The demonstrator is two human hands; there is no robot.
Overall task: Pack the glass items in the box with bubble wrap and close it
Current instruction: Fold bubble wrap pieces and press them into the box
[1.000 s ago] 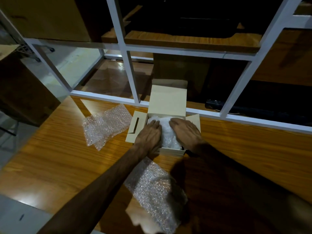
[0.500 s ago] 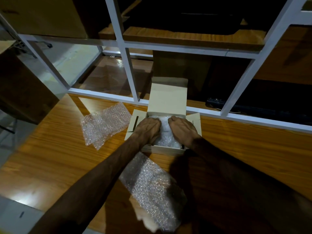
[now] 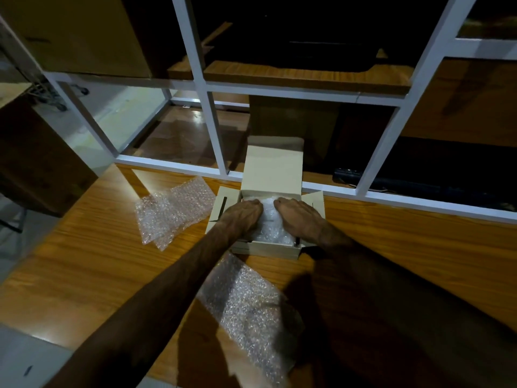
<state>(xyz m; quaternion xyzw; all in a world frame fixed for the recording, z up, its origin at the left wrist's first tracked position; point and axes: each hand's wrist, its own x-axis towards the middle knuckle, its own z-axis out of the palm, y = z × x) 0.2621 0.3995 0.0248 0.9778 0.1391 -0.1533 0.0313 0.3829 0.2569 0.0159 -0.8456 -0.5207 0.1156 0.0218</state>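
Both hands, left hand (image 3: 244, 217) and right hand (image 3: 297, 214), pressed flat on bubble wrap (image 3: 270, 225) inside an open cardboard box (image 3: 272, 175); no writing was legible.

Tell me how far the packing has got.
Done: bubble wrap is already in the box. In hand: the left hand and right hand press the wrap down. Left: the lid stands open and the side flaps lie out; two loose sheets remain on the table. No glass shows.
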